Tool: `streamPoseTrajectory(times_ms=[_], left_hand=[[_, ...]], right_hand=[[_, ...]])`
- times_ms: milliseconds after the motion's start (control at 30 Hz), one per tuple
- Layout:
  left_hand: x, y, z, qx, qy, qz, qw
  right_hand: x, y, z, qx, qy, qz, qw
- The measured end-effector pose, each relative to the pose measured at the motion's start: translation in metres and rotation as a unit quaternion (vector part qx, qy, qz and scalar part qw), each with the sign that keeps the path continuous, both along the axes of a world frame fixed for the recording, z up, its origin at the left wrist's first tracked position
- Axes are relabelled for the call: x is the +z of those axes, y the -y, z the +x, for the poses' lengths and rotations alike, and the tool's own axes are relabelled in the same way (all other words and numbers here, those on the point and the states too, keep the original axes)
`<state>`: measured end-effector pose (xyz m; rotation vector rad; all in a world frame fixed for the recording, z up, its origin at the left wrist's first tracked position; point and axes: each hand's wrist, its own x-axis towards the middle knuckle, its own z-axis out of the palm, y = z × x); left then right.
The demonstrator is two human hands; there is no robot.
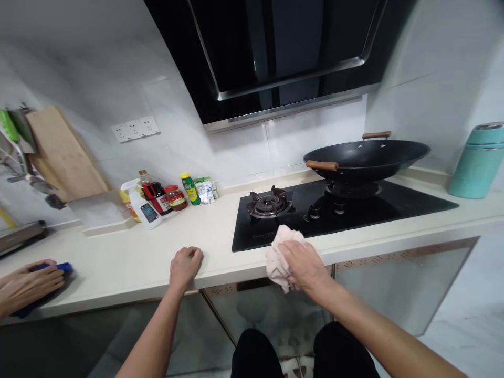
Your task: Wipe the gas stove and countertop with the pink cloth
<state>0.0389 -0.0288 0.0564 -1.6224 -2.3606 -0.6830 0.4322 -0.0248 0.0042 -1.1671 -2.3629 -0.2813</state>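
A crumpled pale pink cloth (280, 262) is in the grip of my right hand (307, 265). It lies at the counter's front edge and overlaps the front edge of the black gas hob (262, 231), with part of it hanging over the cabinet front. My left hand (186, 266) rests on the white countertop (134, 252) near its edge, left of the hob. Its fingers are curled in, and nothing shows in them. Closest to my right hand on the hob are the left burner (271, 203) and the black control knobs (314, 211).
A black wok (366, 157) with wooden handles sits on the right burner. Sauce bottles (157, 197) and jars stand along the back wall, and a teal flask (477, 163) stands far right. At far left, another person's hands (31, 283) press a dark blue cloth (65, 268).
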Motion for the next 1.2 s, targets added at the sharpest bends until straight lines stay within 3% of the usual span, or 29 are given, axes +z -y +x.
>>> streamPoseTrajectory(times_ms=[267,467,567,633,767,933,1067,1200], left_hand=[[0.004,0.001,0.004,0.005,-0.007,-0.009,1.000],[0.005,0.001,0.005,0.004,-0.026,-0.020,0.999],[0.004,0.001,0.005,0.003,-0.037,-0.020,0.999],[0.004,0.001,0.004,0.002,-0.042,-0.020,0.999],[0.003,-0.001,0.003,0.003,-0.045,-0.023,0.999],[0.004,-0.001,0.002,-0.001,-0.046,-0.029,0.999],[0.003,-0.001,0.000,-0.008,-0.056,-0.029,0.998],[0.001,-0.004,-0.007,-0.020,-0.061,-0.024,0.998]], right_hand=[[-0.024,-0.021,0.172,-0.134,0.029,0.080,0.987],[-0.041,-0.047,0.300,-0.265,0.033,0.079,0.960],[-0.044,-0.058,0.346,-0.311,0.008,0.052,0.949],[-0.043,-0.060,0.358,-0.333,0.008,0.038,0.942],[-0.032,-0.050,0.324,-0.347,0.067,0.043,0.935],[-0.014,-0.022,0.207,-0.277,0.101,0.083,0.952],[-0.013,-0.006,0.114,-0.208,0.071,0.121,0.968],[-0.015,-0.004,0.078,-0.146,0.050,0.169,0.973]])
